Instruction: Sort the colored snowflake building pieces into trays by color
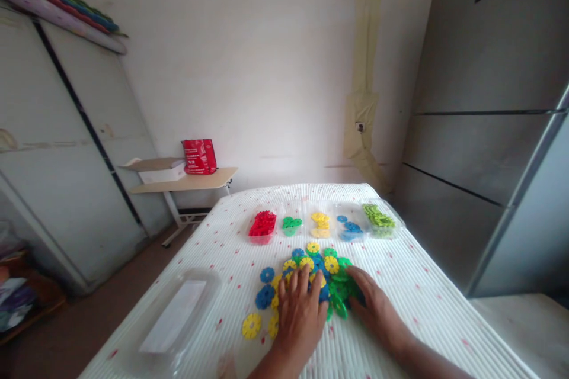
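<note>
A loose pile of notched plastic discs lies on the white ribbed table cover, with yellow discs point(251, 326), blue discs point(265, 296) and green discs point(340, 302) mixed together. My left hand point(301, 311) rests on the yellow and blue part of the pile, palm down and fingers spread. At the pile's right edge my right hand point(376, 305) touches the green discs, its fingers apart and partly bent. What lies beneath both palms is hidden.
Behind the pile stands a row of clear trays with red pieces point(263, 224), green, yellow and blue discs, and light-green pieces point(377, 217). A clear plastic lid point(208, 284) lies at left. A fridge point(471, 130) stands right; a side table point(208, 180) holds a red bag point(200, 157).
</note>
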The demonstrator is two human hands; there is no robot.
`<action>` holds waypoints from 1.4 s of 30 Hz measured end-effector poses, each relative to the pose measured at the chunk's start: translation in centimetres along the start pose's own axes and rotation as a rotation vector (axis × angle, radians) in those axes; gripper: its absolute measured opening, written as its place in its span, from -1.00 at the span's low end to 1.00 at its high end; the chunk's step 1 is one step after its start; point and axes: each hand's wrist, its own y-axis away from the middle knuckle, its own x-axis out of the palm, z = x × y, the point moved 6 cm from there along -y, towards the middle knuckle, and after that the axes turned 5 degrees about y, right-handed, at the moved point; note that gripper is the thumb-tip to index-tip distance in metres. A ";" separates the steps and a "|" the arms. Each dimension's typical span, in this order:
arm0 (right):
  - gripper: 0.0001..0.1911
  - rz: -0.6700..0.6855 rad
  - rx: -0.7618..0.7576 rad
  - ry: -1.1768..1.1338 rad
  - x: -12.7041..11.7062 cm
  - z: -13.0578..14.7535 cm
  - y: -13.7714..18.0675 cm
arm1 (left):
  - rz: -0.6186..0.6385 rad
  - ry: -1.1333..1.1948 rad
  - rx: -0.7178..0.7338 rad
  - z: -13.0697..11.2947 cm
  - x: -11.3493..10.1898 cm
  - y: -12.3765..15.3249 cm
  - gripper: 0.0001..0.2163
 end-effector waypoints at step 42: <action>-0.61 -0.063 0.014 0.040 0.1 -1.6 -3.1 | -0.250 0.110 -0.024 11.4 -2.0 6.1 -0.68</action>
